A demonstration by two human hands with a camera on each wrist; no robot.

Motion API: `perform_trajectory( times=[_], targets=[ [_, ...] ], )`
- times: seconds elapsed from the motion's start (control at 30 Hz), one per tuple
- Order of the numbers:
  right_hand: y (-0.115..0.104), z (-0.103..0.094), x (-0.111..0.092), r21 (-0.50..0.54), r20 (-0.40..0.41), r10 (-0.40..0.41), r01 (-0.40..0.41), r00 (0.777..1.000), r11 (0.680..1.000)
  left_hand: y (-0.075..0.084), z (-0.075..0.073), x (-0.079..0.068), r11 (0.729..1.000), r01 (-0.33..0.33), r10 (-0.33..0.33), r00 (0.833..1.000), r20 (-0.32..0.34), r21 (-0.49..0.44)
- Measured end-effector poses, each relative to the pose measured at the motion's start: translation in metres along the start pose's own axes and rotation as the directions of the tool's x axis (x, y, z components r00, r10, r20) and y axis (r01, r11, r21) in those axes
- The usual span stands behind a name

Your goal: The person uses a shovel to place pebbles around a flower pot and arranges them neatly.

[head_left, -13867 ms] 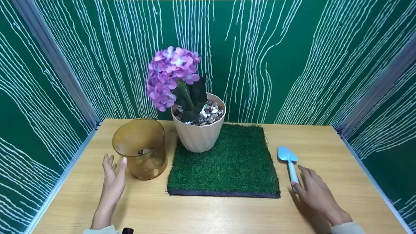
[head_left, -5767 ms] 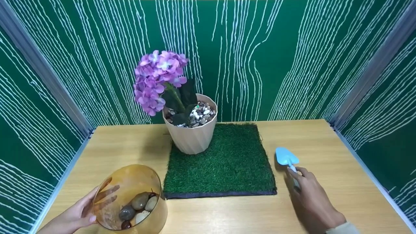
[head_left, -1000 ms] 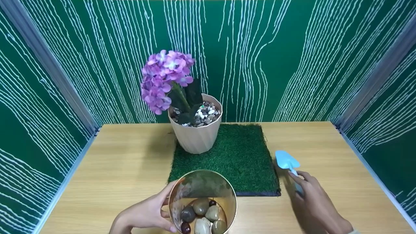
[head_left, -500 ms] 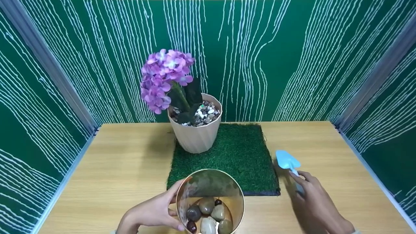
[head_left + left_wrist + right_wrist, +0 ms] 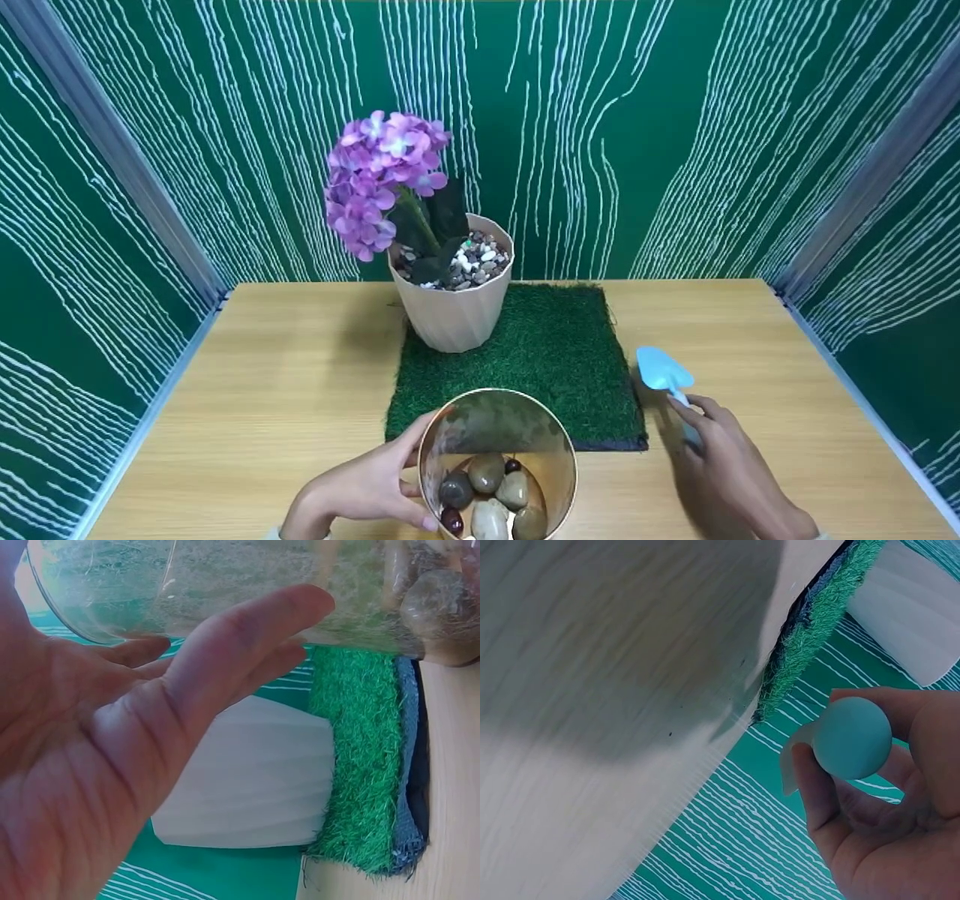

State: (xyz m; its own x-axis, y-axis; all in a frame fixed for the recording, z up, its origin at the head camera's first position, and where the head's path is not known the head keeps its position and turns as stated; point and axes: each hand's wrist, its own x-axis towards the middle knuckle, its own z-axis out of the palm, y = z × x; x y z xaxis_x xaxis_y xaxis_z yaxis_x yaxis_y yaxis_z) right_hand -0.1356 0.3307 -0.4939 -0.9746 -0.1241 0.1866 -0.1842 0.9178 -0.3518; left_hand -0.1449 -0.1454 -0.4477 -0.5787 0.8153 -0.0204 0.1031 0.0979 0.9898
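An amber see-through jar (image 5: 559, 457) stands near the front middle of the table, with several smooth stones (image 5: 486, 472) and small dark red round pieces inside. My left hand (image 5: 367, 480) holds it from the left, thumb on the near side and fingers round the far side. In the left wrist view the thumb (image 5: 240, 634) lies along the jar's wall (image 5: 247, 577). On the right, my right hand (image 5: 731, 457) grips the pale handle of a light blue hand trowel (image 5: 661, 369), blade pointing away. The right wrist view shows the rounded handle end (image 5: 853, 738) between thumb and fingers.
Behind the jar lies a square of artificial grass (image 5: 562, 367). A ribbed beige pot (image 5: 454, 319) with pebbles and a purple flower (image 5: 382, 180) stands on its back left part. Green walls (image 5: 570, 135) with white lines enclose the wooden table (image 5: 277, 360) at the back and sides.
The jar stood at the back left beside the pot; my left hand has brought it to the front middle, lately sliding slightly right. My right hand, first touching the trowel, now grips its handle.
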Motion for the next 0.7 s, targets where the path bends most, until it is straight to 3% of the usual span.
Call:
perform_trajectory(
  times=[0.33, 0.57, 0.7],
  targets=[
    [-0.0020, -0.0045, 0.0018, 0.040, 0.110, 0.102, -0.106, 0.989, 0.994, 0.0012, 0.0055, 0.0050, 1.000, 0.014, -0.014, 1.000, -0.018, -0.014],
    [-0.0036, -0.0078, 0.0039, 0.146, 0.253, 0.218, -0.259, 0.943, 0.955, 0.0012, 0.0074, 0.0062, 1.000, 0.026, -0.027, 0.999, -0.030, -0.013],
    [-0.0032, -0.0069, 0.0051, 0.114, 0.212, 0.189, -0.217, 0.959, 0.970, 0.0017, 0.0079, 0.0069, 0.999, 0.030, -0.031, 0.999, -0.025, -0.038]
  ],
)
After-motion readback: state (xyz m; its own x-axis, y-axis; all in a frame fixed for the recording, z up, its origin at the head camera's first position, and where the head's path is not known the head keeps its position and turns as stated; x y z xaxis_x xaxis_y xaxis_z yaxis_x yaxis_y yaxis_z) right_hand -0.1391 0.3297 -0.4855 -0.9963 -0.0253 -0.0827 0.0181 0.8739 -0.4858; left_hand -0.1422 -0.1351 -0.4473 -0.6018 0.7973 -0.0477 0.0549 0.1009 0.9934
